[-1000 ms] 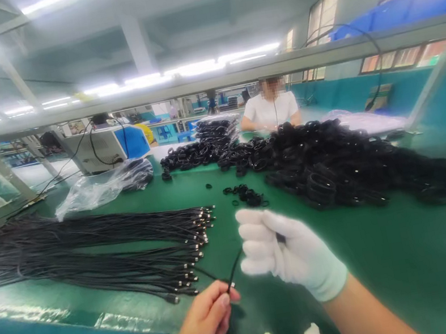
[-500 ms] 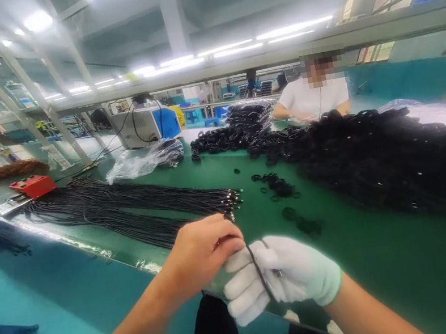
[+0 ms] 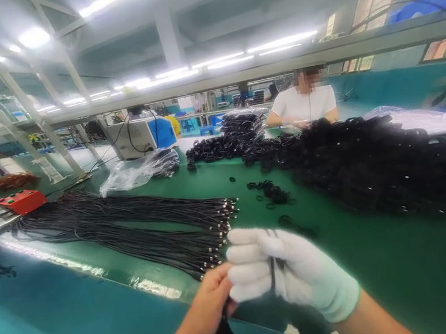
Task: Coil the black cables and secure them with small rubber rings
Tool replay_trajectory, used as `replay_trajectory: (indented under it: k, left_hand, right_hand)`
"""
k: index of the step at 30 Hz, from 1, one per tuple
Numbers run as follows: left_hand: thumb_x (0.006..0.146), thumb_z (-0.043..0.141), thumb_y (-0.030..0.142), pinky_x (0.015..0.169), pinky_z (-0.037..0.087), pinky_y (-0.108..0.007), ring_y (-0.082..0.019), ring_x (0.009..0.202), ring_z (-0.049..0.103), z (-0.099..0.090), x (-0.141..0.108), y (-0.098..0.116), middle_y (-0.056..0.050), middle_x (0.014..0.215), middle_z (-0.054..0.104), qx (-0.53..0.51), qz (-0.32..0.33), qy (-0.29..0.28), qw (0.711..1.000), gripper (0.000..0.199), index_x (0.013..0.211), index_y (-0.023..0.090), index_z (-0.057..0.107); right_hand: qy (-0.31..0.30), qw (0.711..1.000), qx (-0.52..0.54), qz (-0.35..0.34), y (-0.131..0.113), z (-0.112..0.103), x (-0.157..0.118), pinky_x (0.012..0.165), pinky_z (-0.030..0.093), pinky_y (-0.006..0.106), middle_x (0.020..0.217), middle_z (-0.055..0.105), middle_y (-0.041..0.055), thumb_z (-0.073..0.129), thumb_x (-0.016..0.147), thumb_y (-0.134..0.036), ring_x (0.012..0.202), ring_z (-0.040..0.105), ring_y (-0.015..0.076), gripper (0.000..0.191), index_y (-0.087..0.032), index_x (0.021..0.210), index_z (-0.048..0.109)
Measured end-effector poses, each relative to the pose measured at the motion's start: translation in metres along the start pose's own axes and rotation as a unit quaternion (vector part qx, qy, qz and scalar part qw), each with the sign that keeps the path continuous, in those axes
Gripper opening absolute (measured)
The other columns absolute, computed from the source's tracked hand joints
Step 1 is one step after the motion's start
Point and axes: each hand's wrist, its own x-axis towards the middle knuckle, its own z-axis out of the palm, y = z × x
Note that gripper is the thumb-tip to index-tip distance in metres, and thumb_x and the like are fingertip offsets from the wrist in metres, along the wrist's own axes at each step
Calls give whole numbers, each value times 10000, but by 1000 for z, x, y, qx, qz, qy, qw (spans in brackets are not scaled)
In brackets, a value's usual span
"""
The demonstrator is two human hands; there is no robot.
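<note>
Cable in hand: black cable [image 3: 273,276] lies across the palm of your right glove, under the thumb. Glove is clock centre, 12 straight ahead.
Right hand: gloved right hand [image 3: 295,269] points its fingers toward 9; thumb folded over, grasping the cable against the palm.
Left hand: bare left hand [image 3: 212,301] is at 8 to 9, right by the glove's fingertips. Fingers curled in; glove blocks the tips, can't tell what they grip.
Step, my read: winding cable round the gloved fingers. Pin it hard with the thumb, lay turns side by side, pull light and even with the left.
Risk: slack turns would probably spring off; tight ones would likely bind on the glove.
Straight cables: row of straight cables [image 3: 147,206] at 9 to 10, connector ends [image 3: 211,249] near your left hand. Don't drag them.
Small rings: loose black rings [image 3: 275,193] at 12, on the green table [image 3: 396,269].
Heap: big heap of black coils [image 3: 356,166], 1 to 2.
Opposite: co-worker [image 3: 302,104], 12 to 1, beyond the heap.
</note>
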Motion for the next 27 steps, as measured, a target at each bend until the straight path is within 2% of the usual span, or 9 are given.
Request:
replay_trajectory:
  k: [3, 5, 9, 11, 13, 16, 20, 24, 27]
  left_hand:
    - [923, 309, 381, 490, 350, -220, -117, 527, 465, 25, -28, -13, -1, 608, 527, 130, 51, 41, 989, 354, 830, 175, 582]
    - [922, 331, 312, 542, 379, -224, -127, 585, 535, 23, -41, 3, -32, 726, 618, 257, 123, 60, 957, 296, 832, 188, 585]
    - [903, 425, 266, 570, 386, -206, -118, 615, 545, -18, -35, 68, -17, 724, 613, 354, 176, 76, 915, 248, 781, 198, 630]
    - [825, 582, 314, 574, 383, -187, -106, 640, 540, -42, -21, 90, 7, 726, 602, 317, 160, 70, 932, 147, 759, 201, 648]
    - [734, 683, 305, 580, 387, -178, -102, 653, 538, -57, -6, 96, 19, 708, 600, 236, 135, 43, 961, 130, 716, 181, 651]
    - [728, 662, 278, 572, 400, -193, -109, 635, 531, -57, 10, 81, 6, 675, 607, 66, 78, -16, 995, 139, 698, 142, 649]
    - [839, 500, 330, 573, 411, -220, -121, 619, 512, -30, 9, 34, 1, 657, 580, -77, 17, 43, 996, 244, 718, 160, 626]
    - [895, 383, 438, 469, 353, -215, -112, 489, 434, 2, -14, -5, 26, 545, 484, -11, -15, 92, 996, 361, 715, 195, 580]
    - [926, 336, 379, 550, 399, -223, -140, 596, 546, 16, -32, -7, -9, 687, 603, 153, 1, 109, 982, 316, 858, 206, 591]
  right_hand:
    - [53, 995, -34, -77, -13, -6, 0, 677, 449, 295, 665, 456, -42, 635, 816, -251, 587, 458, 81, 177, -158, 776, 490]
    - [64, 993, -70, -76, -11, -13, 0, 621, 428, 251, 657, 480, -31, 612, 836, -247, 584, 478, 81, 157, -147, 776, 507]
    - [6, 991, -129, 38, 13, -20, 0, 746, 468, 365, 839, 624, 96, 651, 794, -345, 775, 636, 193, 341, -82, 992, 560]
    - [-38, 987, -117, 100, 25, -17, 0, 804, 453, 458, 902, 634, 145, 694, 734, -392, 833, 655, 257, 473, -56, 1035, 553]
    - [-68, 986, -71, 135, 34, -13, 2, 799, 452, 481, 814, 622, 92, 743, 668, -392, 755, 661, 240, 474, -72, 963, 554]
    - [-84, 988, -19, 128, 39, -5, 7, 791, 450, 484, 700, 540, -16, 765, 647, -364, 651, 628, 175, 440, -116, 925, 532]
    - [-57, 998, -5, 30, 30, 0, 9, 738, 441, 385, 706, 473, -39, 747, 690, -348, 632, 547, 123, 426, -135, 974, 512]
    - [-23, 998, 23, -46, 11, -3, 8, 670, 415, 301, 661, 367, -65, 737, 712, -294, 572, 398, 71, 312, -156, 792, 468]
    - [19, 996, -1, -90, 3, -8, 7, 654, 408, 282, 679, 409, -48, 692, 759, -272, 594, 422, 82, 249, -164, 763, 468]
